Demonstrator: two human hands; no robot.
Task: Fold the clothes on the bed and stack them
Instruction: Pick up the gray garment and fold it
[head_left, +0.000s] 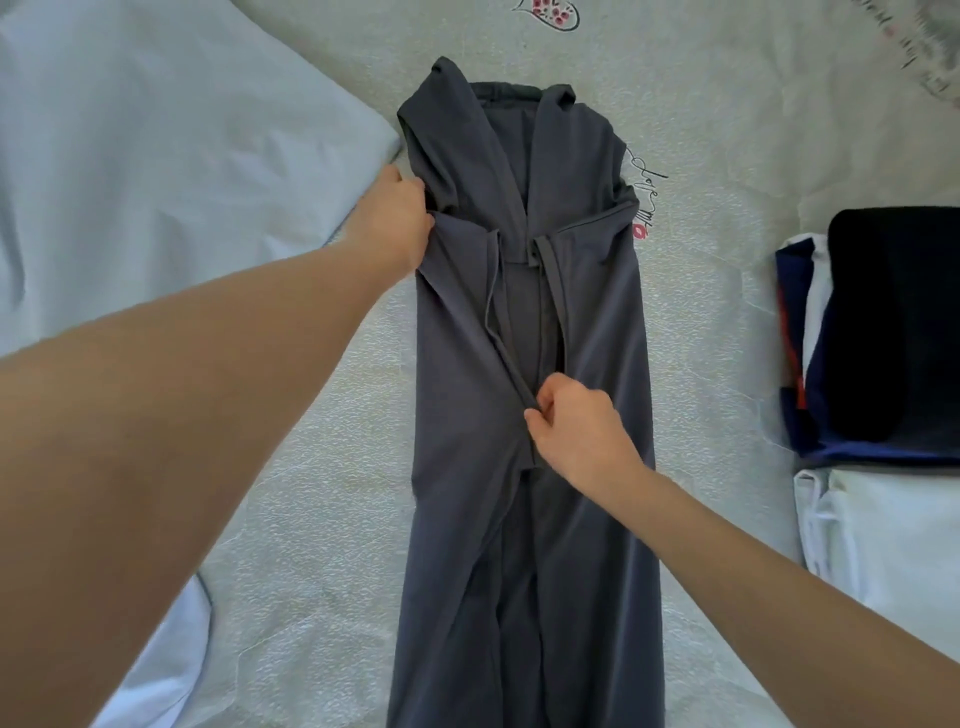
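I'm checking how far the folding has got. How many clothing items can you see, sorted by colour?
Grey: 1, the long garment both hands hold, left hand, right hand.
Black: 1, folded, top of stack.
Navy: 1, beneath it.
White: 1, folded, nearest.
Total: 4; other layers cannot be told apart.

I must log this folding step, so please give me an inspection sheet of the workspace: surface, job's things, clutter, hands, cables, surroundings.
Surface: bed sheet, pale, textured, with printed drawings.
Job's things: long grey garment lying flat, both sides folded toward the middle; stack of folded clothes to the right, a folded white garment in front of it.
Clutter: nothing seen.
Hands: left hand grips the garment's left edge; right hand pinches the folded-in edge at the middle.
Cables: nothing seen.
Surroundings: light blue bedding at left.
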